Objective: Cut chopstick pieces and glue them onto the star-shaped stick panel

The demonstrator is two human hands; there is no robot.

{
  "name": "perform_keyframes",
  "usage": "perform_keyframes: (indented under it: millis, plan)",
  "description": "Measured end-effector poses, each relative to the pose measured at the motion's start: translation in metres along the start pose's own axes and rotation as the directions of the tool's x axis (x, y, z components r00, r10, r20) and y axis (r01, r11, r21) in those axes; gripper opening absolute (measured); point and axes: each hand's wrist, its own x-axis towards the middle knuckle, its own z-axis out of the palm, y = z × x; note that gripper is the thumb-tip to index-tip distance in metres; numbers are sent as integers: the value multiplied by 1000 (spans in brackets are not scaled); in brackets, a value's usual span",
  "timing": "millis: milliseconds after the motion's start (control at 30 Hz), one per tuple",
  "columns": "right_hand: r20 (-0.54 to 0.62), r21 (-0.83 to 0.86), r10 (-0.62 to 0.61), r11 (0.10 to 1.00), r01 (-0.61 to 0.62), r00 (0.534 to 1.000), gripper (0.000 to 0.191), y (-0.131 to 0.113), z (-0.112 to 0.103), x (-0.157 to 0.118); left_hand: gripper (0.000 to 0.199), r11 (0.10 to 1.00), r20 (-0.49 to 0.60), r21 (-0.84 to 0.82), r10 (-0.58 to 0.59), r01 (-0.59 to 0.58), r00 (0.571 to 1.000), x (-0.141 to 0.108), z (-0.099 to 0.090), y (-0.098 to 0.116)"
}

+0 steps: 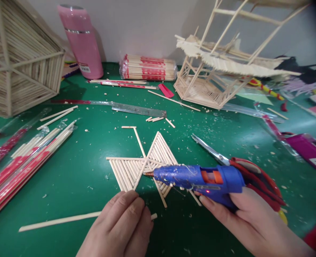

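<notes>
My right hand (243, 217) grips a blue hot glue gun (179, 175), its small red light lit. The nozzle points left, over the centre of a star-like frame (128, 170) of wooden sticks lying on the green table. Two wedges of that frame are filled with parallel sticks; bare sticks stick out elsewhere. At the frame's lower edge, my left hand (123, 225) is closed, with its fingertips hidden. A long wooden chopstick (58, 222) runs into that hand from the left, and a short stick end shows at its right side. Red-handled scissors (257, 178) lie behind the glue gun.
Wrapped chopsticks (34, 160) lie at left, beside a large stick-built panel (24, 60). A pink bottle (80, 43), a chopstick bundle (148, 67) and a stick model (208, 78) stand along the back. Cut stick pieces (156, 119) and a purple case (308, 150) lie about.
</notes>
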Motion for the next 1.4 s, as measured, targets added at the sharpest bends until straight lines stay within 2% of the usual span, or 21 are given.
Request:
perform_keyframes:
  millis: [100,333,600,1000,1200,1400]
  plan:
    - [33,26,8,1000,-9,999,20,-2,1,1,26,1000,-3,16,15,-14,1000,0,2,0]
    - [-2,22,49,999,-49,999,24,4,1,-4,24,1000,-29,16,3,-2,1000,1,2,0]
    - [52,52,52,997,-55,997,24,-3,1,0,22,999,-31,4,34,-33,999,5,-1,-3]
    - [11,27,32,999,-33,999,22,1,-1,-2,24,1000,-11,17,17,-17,1000,3,-1,0]
    - [14,38,56,998,-56,998,20,3,0,-3,23,1000,-11,-26,-13,12,1000,4,-3,0]
    - [-3,56,70,996,-70,998,21,6,-1,-6,22,1000,-24,8,11,-10,1000,3,-4,2]
